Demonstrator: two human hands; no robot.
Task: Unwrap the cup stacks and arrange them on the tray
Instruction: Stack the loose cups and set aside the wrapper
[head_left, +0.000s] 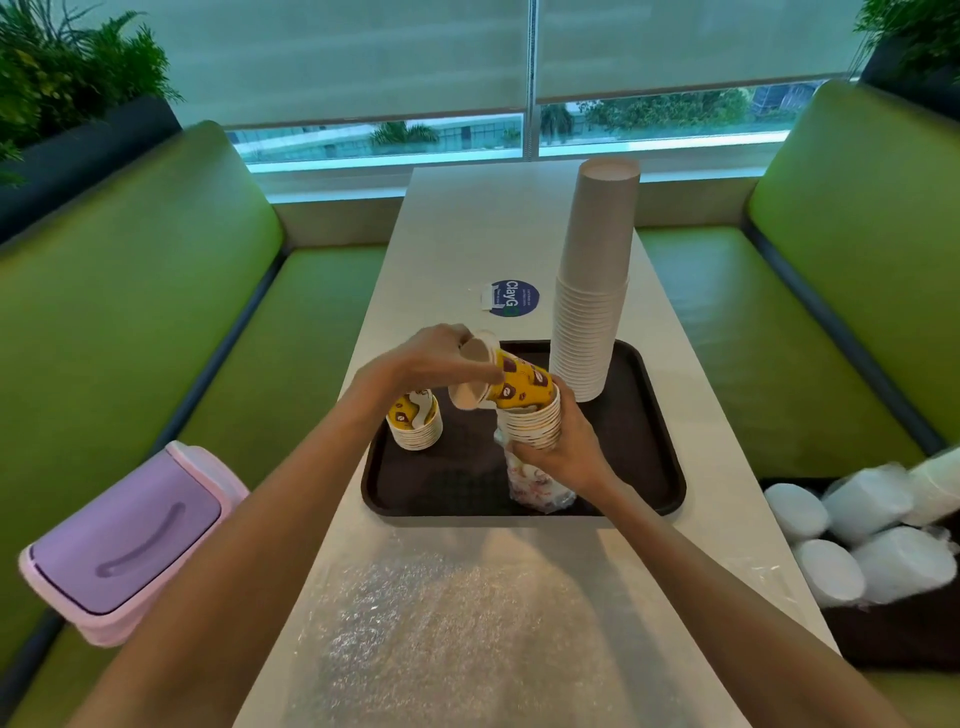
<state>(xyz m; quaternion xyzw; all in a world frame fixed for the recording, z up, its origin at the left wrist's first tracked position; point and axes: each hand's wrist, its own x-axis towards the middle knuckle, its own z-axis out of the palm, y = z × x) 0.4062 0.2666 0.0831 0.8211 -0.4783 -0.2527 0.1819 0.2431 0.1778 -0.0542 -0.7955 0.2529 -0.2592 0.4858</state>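
A dark brown tray (639, 467) lies on the white table. My right hand (566, 441) grips a stack of yellow patterned cups (535, 423), its clear plastic wrap (537, 486) pushed down toward the tray. My left hand (426, 358) holds a few yellow cups (519, 387) tilted sideways at the top of that stack, base toward me. A short stack of the same yellow cups (415, 426) stands upside down at the tray's left. A tall stack of plain white cups (592, 301) stands upside down at the tray's far right corner.
A sheet of bubble wrap (452, 623) covers the near table. A round blue sticker (511, 299) lies beyond the tray. A lilac bin (130, 535) sits on the left green bench. A dark box with wrapped white cup stacks (878, 545) sits on the right bench.
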